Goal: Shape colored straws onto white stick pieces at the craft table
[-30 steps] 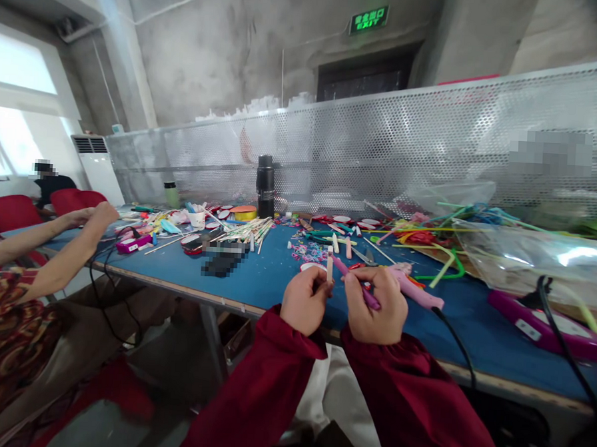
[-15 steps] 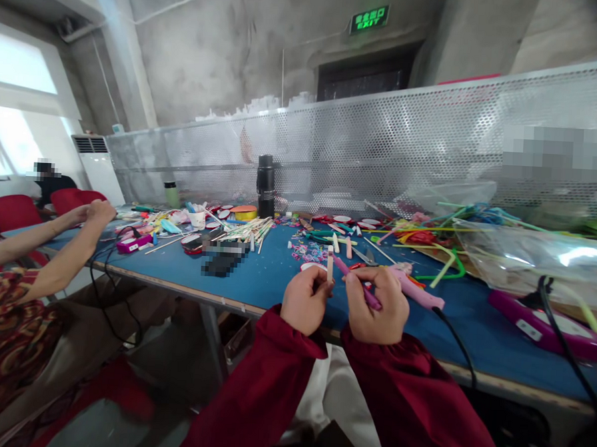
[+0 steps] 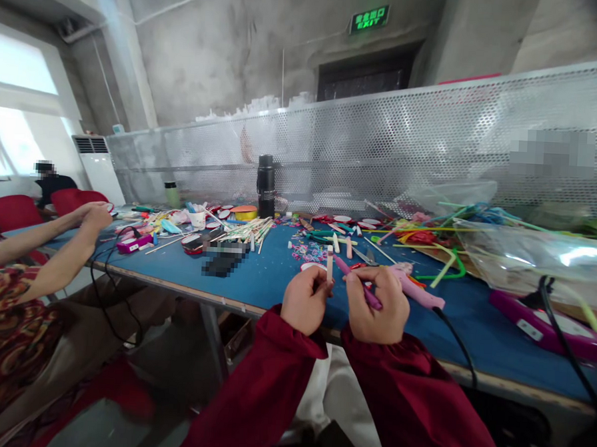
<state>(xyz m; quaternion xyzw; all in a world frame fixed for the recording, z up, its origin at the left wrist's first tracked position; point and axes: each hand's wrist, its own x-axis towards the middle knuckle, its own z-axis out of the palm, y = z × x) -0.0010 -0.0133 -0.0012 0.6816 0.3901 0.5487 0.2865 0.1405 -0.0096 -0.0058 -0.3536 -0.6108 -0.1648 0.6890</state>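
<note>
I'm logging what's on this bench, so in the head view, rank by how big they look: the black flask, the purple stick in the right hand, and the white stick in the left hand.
Largest to smallest:
1. black flask
2. purple stick, though the right hand hides part of it
3. white stick, in the left hand

The flask stands farther off, so it is likely bigger still.

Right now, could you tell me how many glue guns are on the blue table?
2: a pink glue gun lying just beyond the right hand, and a magenta glue gun at the right end near the plastic bag. Clutter may hide others.
</note>
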